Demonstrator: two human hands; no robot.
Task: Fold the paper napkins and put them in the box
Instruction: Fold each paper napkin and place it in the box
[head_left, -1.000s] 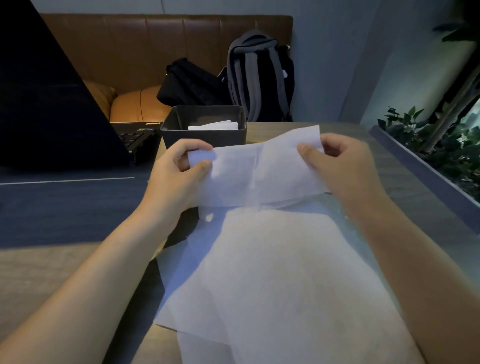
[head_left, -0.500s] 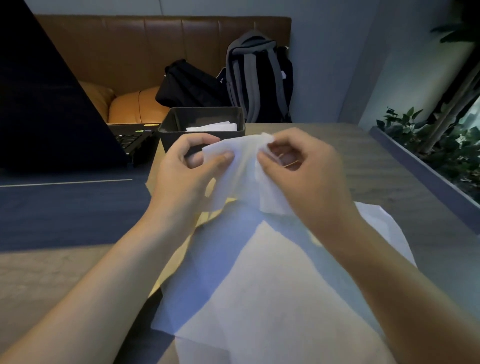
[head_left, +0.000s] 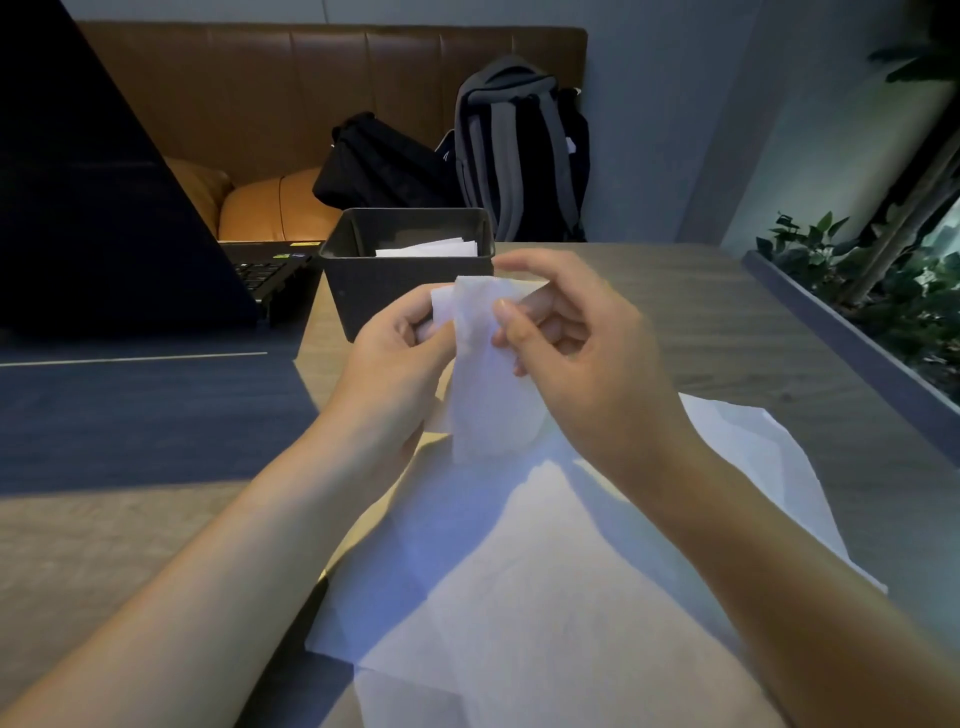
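I hold a white paper napkin (head_left: 483, 384), folded into a narrow strip, upright above the table. My left hand (head_left: 400, 358) pinches its upper left edge. My right hand (head_left: 582, 343) pinches its upper right edge between thumb and fingers. Just behind them stands a dark open box (head_left: 363, 280) with folded white napkins (head_left: 431, 248) inside. Several unfolded white napkins (head_left: 545, 582) lie spread on the table below my hands.
An open dark laptop (head_left: 104, 208) stands at the left on a dark mat (head_left: 135, 415). A brown bench with a black bag (head_left: 379, 161) and a grey backpack (head_left: 519, 150) is behind the table. A planter with green leaves (head_left: 883, 291) lines the right edge.
My hands came together, folding the wide napkin in half into a narrow strip. The strip now hangs between both hands, slightly nearer me than the box.
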